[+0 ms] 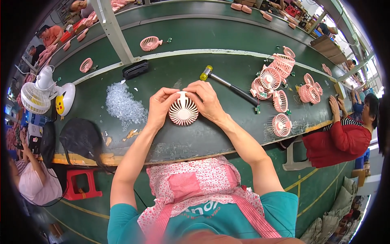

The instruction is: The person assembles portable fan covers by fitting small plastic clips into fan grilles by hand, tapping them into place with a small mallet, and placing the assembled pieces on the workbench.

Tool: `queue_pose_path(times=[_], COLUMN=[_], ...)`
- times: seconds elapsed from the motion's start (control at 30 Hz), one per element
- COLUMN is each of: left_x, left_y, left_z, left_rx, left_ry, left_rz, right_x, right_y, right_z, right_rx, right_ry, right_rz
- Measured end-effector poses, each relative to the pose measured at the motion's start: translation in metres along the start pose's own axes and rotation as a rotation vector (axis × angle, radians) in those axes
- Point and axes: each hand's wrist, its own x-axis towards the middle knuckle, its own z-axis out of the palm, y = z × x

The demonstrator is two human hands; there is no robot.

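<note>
Between my hands, over the dark green bench, is a round pink slatted fan housing (183, 112) with radiating ribs. My left hand (163, 105) grips its upper left side, thumb and fingers pressed near the neck. From the other side my right hand (204, 99) pinches the same neck at the top. Whatever lies under the fingertips is hidden. Left of my left hand spreads a pile of small clear plastic pieces (124, 105). Beyond my right hand lies a hammer (229, 85) with a yellow head and black handle.
Several pink fan housings (280, 101) with small green circuit boards are heaped on the right. A black case (135, 69), a black bag (81, 136) and a white fan (36, 95) stand left. A person in red (343, 138) sits at right; a red stool (82, 184) is lower left.
</note>
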Motion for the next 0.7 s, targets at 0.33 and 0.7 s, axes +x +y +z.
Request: queue_pose_path(times=[0.33,0.7], left_x=[-0.005,-0.006], left_y=[0.016,0.013], left_z=[0.01,0.008], left_rx=[0.147,0.365], left_ry=[-0.04,0.021], left_rz=[0.222,0.372], right_x=[0.008,0.004], right_y=[-0.013,-0.01], right_z=[-0.006,-0.012], right_rx=[-0.07,0.047], right_ry=[0.088,0.072], right_rz=[-0.091,-0.013])
